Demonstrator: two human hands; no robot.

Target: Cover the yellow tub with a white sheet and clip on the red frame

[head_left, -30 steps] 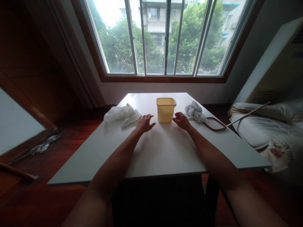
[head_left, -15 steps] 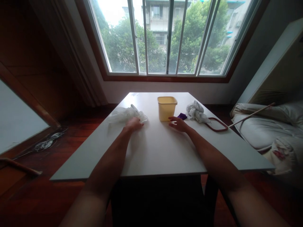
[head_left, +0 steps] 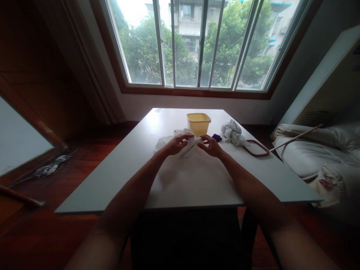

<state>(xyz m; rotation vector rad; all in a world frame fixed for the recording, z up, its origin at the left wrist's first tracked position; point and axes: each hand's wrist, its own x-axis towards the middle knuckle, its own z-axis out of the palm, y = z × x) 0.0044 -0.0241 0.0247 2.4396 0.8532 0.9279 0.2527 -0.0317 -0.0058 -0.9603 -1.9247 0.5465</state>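
Note:
A thin white plastic bag [head_left: 164,142] lies crumpled in front of the yellow bin [head_left: 199,123], partly covering its lower front. My left hand [head_left: 177,144] has its fingers closed on the bag's gathered part. From the other side my right hand [head_left: 210,145] pinches the same bunched plastic, thumb and fingers together. The two hands are close to each other over the middle of the table. Just beyond my right hand is a small dark purple item [head_left: 216,137], its kind unclear.
On the white table [head_left: 194,183], a knotted whitish plastic bag [head_left: 233,132] sits to the right, beside a brown rounded frame [head_left: 256,148]. Right of the table are a pale padded cushion [head_left: 300,150] and a thin stick [head_left: 298,136]. Cables [head_left: 50,167] lie on the floor at left.
My left hand has moved right, bringing the white plastic bag from the table's left side to the front of the bin. My right hand has closed on the bag too.

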